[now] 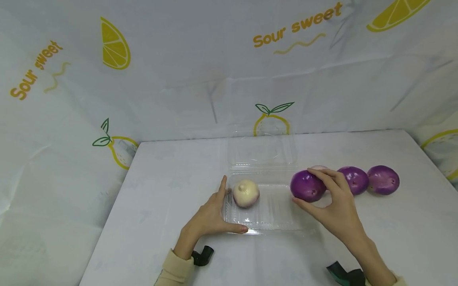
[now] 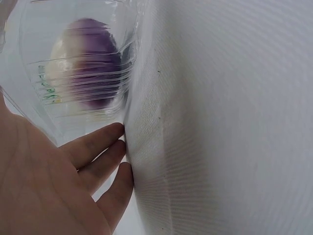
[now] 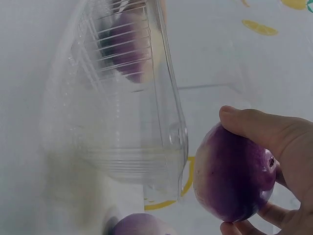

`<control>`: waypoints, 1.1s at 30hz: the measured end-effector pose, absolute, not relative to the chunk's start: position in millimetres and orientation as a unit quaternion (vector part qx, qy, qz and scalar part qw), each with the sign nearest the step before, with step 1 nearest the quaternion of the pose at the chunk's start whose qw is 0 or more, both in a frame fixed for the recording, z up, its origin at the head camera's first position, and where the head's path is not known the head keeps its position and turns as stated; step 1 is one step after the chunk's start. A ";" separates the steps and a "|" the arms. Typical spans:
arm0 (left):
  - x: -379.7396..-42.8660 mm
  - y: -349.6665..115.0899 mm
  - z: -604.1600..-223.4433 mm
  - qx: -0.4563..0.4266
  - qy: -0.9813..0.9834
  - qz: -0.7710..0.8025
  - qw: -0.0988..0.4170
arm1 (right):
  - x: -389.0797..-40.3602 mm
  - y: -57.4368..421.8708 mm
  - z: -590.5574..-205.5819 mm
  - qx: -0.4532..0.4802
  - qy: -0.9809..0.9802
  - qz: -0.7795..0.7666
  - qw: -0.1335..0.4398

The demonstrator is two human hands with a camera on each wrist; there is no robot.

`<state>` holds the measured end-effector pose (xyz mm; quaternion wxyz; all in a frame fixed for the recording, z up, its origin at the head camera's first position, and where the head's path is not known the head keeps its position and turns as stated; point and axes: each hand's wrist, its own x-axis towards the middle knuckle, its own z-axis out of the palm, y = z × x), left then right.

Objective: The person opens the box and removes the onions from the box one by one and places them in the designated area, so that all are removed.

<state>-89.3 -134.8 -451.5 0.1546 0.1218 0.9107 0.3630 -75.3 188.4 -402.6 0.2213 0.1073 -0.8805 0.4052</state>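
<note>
My right hand (image 1: 338, 206) pinches a purple turnip (image 1: 308, 186) between thumb and fingers, above the right end of a clear plastic box (image 1: 275, 206). In the right wrist view the held turnip (image 3: 234, 174) shows a cream end beside the box wall. Another turnip (image 1: 246, 193), cream side up, sits inside the box at its left; the left wrist view shows its purple underside (image 2: 100, 63) through the plastic. My left hand (image 1: 211, 216) rests against the box's left front corner, fingers straight along the side, thumb on the front rim.
The box's clear lid (image 1: 261, 149) stands opened at the back. Right of the box lie more turnips: one purple (image 1: 354, 180), another purple (image 1: 383, 180), and a pale one (image 1: 319, 167) partly hidden by my right hand. A lemon-printed sheet (image 1: 171, 71) hangs behind the white table (image 1: 143, 206).
</note>
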 end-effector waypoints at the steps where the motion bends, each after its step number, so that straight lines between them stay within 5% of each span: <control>1: -89.4 -134.7 -451.4 0.121 0.911 0.363 0.155 | -74.2 190.3 -402.6 0.105 -0.880 0.406 0.223; 19: -89.9 -134.5 -451.6 0.122 0.909 0.368 0.156 | -54.7 231.3 -409.4 0.020 -0.885 0.388 0.256; 33: -89.3 -135.1 -451.9 0.123 0.909 0.366 0.157 | -45.0 255.5 -423.7 -0.022 -0.901 0.376 0.217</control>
